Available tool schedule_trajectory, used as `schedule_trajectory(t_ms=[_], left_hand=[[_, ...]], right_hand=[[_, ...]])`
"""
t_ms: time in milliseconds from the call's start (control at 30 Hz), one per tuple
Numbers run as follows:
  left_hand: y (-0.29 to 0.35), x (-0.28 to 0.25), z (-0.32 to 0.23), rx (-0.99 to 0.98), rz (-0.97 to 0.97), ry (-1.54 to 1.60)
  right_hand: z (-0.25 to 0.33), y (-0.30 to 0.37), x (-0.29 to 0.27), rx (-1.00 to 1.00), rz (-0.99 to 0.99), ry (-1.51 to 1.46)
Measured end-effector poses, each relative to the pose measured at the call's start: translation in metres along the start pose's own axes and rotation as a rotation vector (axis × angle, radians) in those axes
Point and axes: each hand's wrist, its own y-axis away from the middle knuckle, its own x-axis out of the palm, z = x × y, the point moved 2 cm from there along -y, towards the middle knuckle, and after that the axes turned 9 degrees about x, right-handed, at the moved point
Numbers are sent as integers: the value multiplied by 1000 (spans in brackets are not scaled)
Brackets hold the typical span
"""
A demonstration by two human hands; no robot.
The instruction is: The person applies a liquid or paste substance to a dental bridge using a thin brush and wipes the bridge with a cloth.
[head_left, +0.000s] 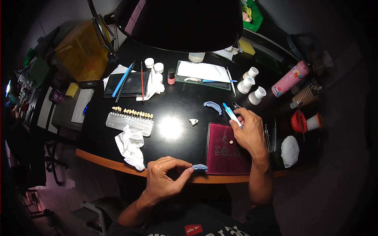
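Between thumb and fingertips, my left hand (168, 177) pinches a small blue curved silicone-like piece (200, 167) by the table's front edge. My right hand (251, 131) is closed around a slim white tube with a blue end (230, 111), its blue end pointing away from me. Below this hand lies a flat maroon box (218, 161), with a tiny tooth-coloured piece (231, 142) on top. A longer blue arch-shaped strip (213, 107) rests just left of the tube. Farther left sits a small off-white chunk (193, 122).
A tooth shade guide (130, 123) and crumpled tissue (131, 147) lie at left. White jars (257, 95) and a pink bottle (290, 78) stand at right. A glass slab (222, 85) lies at the back, under a dark lamp hood (179, 23).
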Motion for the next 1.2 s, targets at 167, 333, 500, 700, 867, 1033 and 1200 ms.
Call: schedule_trajectory(t_ms=[167,333,500,700,867,1033,1200], left_hand=[[0,0,0,4,-3,-9],[1,0,2,-2,-3,2],[1,-1,1,7,-20,-9],[1,0,3,22,-46,14],[3,-3,7,55,-78,5],[4,-5,7,101,-70,33],[7,-9,10,96,-77,39]], right_hand=[[0,-1,0,-10,-4,3],[1,0,0,-17,-2,-15],[3,0,1,-25,3,-11],[0,0,-1,-37,3,1],[1,0,1,-33,5,1],[3,1,0,-10,13,19],[5,1,0,-15,18,27]])
